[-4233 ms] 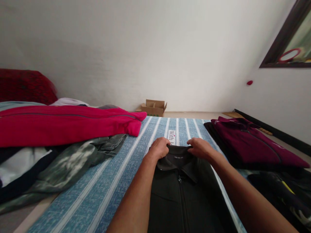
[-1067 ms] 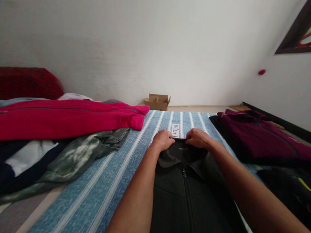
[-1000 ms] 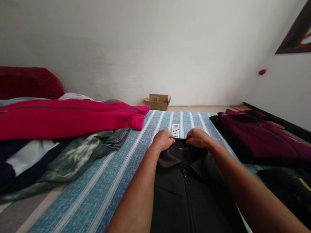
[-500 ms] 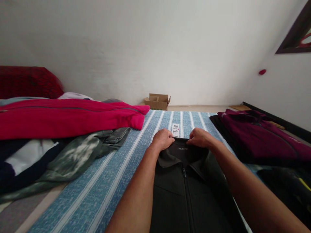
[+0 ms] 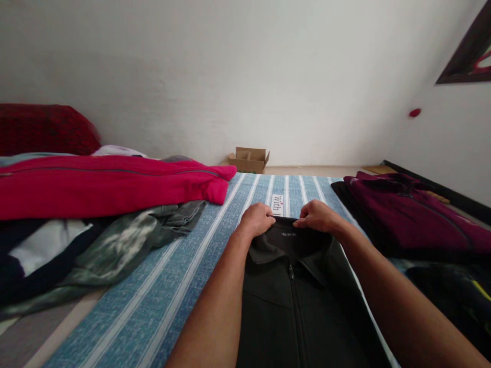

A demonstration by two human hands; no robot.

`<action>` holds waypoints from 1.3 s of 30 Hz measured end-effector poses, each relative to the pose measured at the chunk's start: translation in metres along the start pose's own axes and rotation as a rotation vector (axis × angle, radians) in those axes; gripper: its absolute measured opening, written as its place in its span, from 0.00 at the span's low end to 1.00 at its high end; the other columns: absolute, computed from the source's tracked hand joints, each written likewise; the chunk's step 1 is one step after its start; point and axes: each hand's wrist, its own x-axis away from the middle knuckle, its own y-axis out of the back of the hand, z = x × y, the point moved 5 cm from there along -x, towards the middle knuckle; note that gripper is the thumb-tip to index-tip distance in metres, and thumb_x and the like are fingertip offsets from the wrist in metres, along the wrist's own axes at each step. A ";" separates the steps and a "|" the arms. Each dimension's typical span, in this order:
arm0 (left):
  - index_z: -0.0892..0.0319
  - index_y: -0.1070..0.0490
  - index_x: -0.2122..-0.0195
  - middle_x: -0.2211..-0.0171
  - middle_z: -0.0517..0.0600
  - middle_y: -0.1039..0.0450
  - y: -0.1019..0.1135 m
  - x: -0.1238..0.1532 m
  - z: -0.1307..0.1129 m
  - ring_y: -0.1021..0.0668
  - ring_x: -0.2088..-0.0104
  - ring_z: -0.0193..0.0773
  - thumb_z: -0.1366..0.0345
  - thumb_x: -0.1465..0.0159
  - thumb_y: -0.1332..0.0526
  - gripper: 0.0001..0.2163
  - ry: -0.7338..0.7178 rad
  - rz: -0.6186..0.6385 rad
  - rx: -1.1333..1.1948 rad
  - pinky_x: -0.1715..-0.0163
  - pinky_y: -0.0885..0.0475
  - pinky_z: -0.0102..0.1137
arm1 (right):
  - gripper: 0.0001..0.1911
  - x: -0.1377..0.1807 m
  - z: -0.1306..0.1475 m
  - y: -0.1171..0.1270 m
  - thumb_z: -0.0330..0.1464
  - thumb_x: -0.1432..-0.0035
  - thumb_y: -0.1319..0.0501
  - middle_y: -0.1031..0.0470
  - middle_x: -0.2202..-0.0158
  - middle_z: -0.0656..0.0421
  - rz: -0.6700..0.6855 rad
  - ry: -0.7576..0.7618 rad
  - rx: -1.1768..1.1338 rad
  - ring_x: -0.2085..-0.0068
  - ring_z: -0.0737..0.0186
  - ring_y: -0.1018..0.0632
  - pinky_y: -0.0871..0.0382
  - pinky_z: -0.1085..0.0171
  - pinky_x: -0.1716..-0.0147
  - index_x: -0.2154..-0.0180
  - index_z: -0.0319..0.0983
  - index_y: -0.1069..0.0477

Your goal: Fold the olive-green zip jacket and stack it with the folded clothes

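A black zip-up jacket (image 5: 268,322) lies front side up, stretching from the middle of the view to the bottom edge. Its collar is spread, so the dark inside with small pale size print shows, and the zip pull sits near the neck. My left hand (image 5: 258,220) pinches the left part of the collar's back edge. On the right part of that same edge, my right hand (image 5: 317,216) has its thumb and fingers closed on the cloth. The jacket's lower end is out of view.
Beneath is a blue-and-white striped sheet (image 5: 161,291). To the left, a pink zipped garment (image 5: 115,186) lies over camouflage trousers (image 5: 126,245) and other clothes. Folded maroon clothing (image 5: 414,214) is stacked at right, beside dark garments. A cardboard box (image 5: 249,160) stands by the wall.
My right hand has shifted very slightly upward with its collar edge. Both hands keep their hold, and the jacket lies almost the same.
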 end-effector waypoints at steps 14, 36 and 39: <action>0.60 0.22 0.71 0.73 0.49 0.25 0.000 0.000 0.000 0.25 0.69 0.37 0.68 0.47 0.41 0.07 0.010 0.009 0.010 0.70 0.35 0.27 | 0.06 0.000 -0.003 -0.002 0.33 0.58 0.35 0.33 0.81 0.63 -0.057 0.036 -0.069 0.77 0.68 0.32 0.44 0.69 0.79 0.74 0.37 0.28; 0.60 0.23 0.72 0.74 0.48 0.25 -0.002 0.000 0.000 0.26 0.71 0.36 0.67 0.46 0.41 0.07 0.011 0.014 -0.004 0.73 0.36 0.27 | 0.03 0.001 0.000 -0.002 0.29 0.58 0.38 0.32 0.79 0.64 -0.076 0.109 -0.136 0.77 0.69 0.33 0.44 0.70 0.79 0.74 0.38 0.29; 0.60 0.23 0.72 0.74 0.48 0.26 -0.002 0.000 0.001 0.26 0.71 0.36 0.67 0.47 0.41 0.07 0.008 0.024 -0.010 0.73 0.37 0.27 | 0.03 0.000 0.000 -0.002 0.29 0.58 0.38 0.31 0.79 0.63 -0.063 0.095 -0.110 0.76 0.68 0.32 0.43 0.69 0.78 0.75 0.37 0.29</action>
